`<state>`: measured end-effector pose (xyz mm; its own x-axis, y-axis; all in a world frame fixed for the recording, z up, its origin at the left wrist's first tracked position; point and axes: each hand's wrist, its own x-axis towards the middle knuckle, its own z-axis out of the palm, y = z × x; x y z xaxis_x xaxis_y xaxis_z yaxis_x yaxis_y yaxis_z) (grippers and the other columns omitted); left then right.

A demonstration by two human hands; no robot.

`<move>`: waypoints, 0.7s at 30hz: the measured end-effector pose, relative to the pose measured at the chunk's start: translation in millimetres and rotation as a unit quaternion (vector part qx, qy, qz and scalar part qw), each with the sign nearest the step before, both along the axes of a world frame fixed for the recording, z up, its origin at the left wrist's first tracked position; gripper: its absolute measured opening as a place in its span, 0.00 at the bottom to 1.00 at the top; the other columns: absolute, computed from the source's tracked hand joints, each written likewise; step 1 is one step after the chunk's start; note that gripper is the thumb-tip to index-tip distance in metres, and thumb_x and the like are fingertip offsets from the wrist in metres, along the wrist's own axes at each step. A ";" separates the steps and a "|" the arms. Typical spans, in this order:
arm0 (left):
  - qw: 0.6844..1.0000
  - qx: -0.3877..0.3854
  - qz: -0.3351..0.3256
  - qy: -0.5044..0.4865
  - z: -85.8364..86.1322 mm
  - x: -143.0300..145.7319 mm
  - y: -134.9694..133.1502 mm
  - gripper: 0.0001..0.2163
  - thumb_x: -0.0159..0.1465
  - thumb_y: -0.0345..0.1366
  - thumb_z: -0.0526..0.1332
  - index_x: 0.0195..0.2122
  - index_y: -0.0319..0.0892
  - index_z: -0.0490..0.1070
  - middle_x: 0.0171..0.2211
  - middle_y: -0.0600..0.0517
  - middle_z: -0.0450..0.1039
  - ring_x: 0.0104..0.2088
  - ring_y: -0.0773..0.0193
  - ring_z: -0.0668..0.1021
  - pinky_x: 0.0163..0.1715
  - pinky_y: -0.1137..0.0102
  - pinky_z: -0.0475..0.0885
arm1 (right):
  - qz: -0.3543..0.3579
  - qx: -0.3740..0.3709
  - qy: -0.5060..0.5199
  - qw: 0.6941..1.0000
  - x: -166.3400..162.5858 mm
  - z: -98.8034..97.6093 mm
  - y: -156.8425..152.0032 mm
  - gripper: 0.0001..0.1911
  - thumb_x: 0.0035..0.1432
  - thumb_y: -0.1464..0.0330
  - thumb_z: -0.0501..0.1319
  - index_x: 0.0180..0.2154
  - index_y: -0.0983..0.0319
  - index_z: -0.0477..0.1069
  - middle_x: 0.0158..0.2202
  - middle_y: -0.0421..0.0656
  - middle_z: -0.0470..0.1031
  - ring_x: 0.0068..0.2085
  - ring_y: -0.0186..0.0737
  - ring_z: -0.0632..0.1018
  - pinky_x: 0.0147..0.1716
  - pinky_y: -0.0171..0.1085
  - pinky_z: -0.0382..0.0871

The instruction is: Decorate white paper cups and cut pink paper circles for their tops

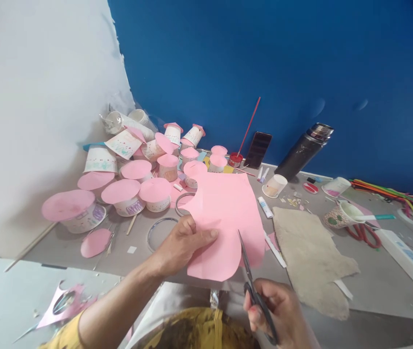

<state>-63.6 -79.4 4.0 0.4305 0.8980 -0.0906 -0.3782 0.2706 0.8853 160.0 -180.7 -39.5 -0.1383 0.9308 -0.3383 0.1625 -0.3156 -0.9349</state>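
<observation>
My left hand [181, 242] pinches a sheet of pink paper [224, 203] at its left side, thumb on top and fingers hidden underneath. The sheet's lower part has a curved cut running through it, leaving a rounded flap. In my right hand [277, 308] is a pair of dark-handled scissors [248, 271], its blades pointing up and away from me at the cut in the paper. The blades look close together. Beneath the sheet's left edge, a grey ring [182, 203] partly shows, and another ring [155, 235] lies by my left wrist.
Several paper cups topped with pink discs [122, 191] crowd the table's left. A black flask [303, 152] and a phone [258, 149] lean against the blue wall. A beige cloth [308, 257], red-handled scissors [362, 236] and a decorated cup [333, 215] lie right. Pink scraps [61, 305] are on the floor.
</observation>
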 end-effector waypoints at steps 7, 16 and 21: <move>1.000 0.005 -0.016 0.001 -2.7 -3.8 1.4 0.16 0.55 0.47 0.77 0.37 0.39 0.86 0.29 0.45 0.82 0.26 0.62 0.79 0.25 0.72 0.74 | 0.020 -0.001 -0.007 1.000 2.4 -1.3 0.6 0.35 0.42 0.35 0.72 0.26 0.62 0.76 0.19 0.40 0.71 0.22 0.34 0.71 0.25 0.32 0.70; 0.995 0.040 -0.093 0.013 -8.0 -14.1 7.5 0.15 0.59 0.46 0.75 0.32 0.36 0.82 0.27 0.49 0.79 0.25 0.68 0.77 0.25 0.76 0.72 | 0.056 0.004 -0.028 0.998 8.5 -8.4 0.3 0.35 0.44 0.35 0.70 0.27 0.63 0.77 0.19 0.40 0.69 0.22 0.33 0.69 0.23 0.31 0.68; 0.992 0.053 -0.111 0.032 -5.3 -16.6 8.0 0.17 0.59 0.47 0.75 0.30 0.36 0.81 0.26 0.50 0.77 0.24 0.69 0.75 0.23 0.78 0.69 | 0.043 0.015 -0.025 0.999 6.4 -8.8 2.4 0.35 0.42 0.35 0.71 0.24 0.63 0.75 0.17 0.39 0.67 0.21 0.32 0.67 0.21 0.31 0.65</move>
